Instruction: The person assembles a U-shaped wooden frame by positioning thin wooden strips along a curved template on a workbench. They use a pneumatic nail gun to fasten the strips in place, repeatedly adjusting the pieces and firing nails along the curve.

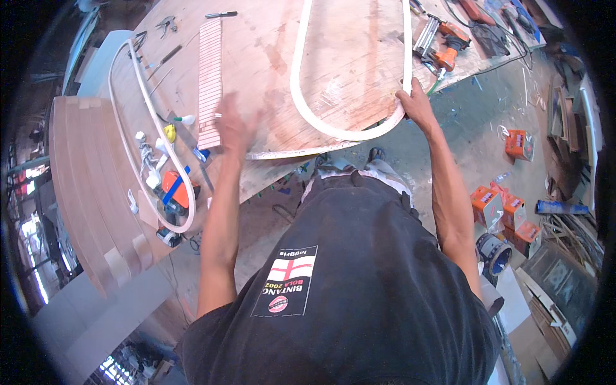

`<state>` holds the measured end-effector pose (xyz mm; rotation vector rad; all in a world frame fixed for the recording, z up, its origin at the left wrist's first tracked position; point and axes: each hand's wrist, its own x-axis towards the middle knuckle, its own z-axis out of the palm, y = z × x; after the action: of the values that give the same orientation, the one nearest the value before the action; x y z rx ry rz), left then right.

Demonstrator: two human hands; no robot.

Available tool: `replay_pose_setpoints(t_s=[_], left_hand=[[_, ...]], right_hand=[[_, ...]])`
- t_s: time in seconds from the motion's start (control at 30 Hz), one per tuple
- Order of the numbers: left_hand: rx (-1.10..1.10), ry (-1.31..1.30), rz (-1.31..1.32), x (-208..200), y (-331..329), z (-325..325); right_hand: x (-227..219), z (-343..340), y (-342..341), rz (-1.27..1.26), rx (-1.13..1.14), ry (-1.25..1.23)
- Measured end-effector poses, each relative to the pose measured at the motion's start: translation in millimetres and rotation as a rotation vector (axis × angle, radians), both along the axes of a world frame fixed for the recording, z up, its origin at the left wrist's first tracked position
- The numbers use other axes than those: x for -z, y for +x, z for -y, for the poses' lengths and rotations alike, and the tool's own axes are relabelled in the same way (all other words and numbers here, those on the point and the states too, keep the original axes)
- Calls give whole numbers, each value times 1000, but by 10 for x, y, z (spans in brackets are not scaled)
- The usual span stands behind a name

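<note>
A worker's right hand [417, 106] pinches a white looped frame [350, 135] between thumb and fingers at the near edge of a wooden surface [256, 58]; the left hand [235, 128] blurs beside a slatted strip [210, 64], its fingers impossible to read. The frame's near bend looks formed, its far end out of view; the strip lies unattached. An orange nail gun [453, 43] lies beyond; orange boxes [518, 144] dot the floor [475, 128].

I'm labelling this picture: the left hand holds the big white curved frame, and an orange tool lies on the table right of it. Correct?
Not quite: the head view shows the right hand holding the white curved frame. The orange tool does lie right of it.
</note>
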<state>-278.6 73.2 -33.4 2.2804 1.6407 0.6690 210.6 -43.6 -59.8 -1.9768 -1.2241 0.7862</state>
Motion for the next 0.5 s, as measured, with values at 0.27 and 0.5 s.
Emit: replay_pose_setpoints(t_s=[0.27,0.5], left_hand=[[513,-79,-184,-290,975,892],[698,-139,-311,-383,1053,531]], right_hand=[[-155,-86,-80,-63,56,-26],[-60,-145,-38,-154,54,25]])
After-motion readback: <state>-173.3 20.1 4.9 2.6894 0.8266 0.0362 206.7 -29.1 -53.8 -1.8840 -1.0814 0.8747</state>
